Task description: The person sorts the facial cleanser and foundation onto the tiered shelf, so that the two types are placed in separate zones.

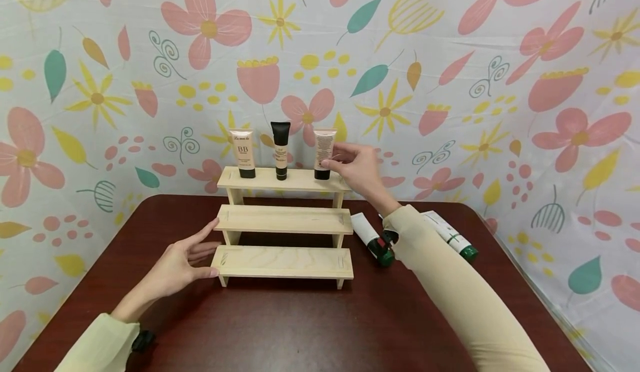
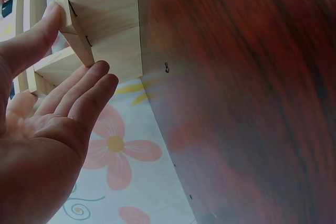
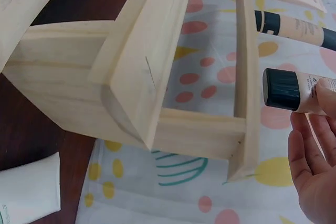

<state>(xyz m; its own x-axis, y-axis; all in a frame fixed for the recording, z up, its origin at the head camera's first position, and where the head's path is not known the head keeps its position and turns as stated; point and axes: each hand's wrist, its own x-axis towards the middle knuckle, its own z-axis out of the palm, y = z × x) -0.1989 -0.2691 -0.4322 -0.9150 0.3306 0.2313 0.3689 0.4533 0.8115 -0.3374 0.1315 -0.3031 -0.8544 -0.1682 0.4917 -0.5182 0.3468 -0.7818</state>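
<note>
A three-step wooden stand (image 1: 285, 261) is on the table. My left hand (image 1: 172, 264) touches its left end, thumb at the bottom step's corner and fingers extended along the side. In the left wrist view, the hand (image 2: 58, 114) shows its fingertips at the stand's edge. My right hand (image 1: 362, 172) pinches a BB cream tube (image 1: 325, 147), cap down, over the right part of the top step. In the right wrist view a narrow gap shows between its black cap (image 3: 281, 88) and the step. A BB cream tube (image 1: 243, 150) and a slimmer black-ended tube (image 1: 281, 152) stand upright on that step.
Right of the stand, a white tube (image 1: 366, 229) with a green cap lies on the dark red table (image 1: 300, 327). Another white tube (image 1: 445, 230) lies beyond my right forearm, partly covered by it. A flower-patterned cloth (image 1: 310, 44) hangs behind the table.
</note>
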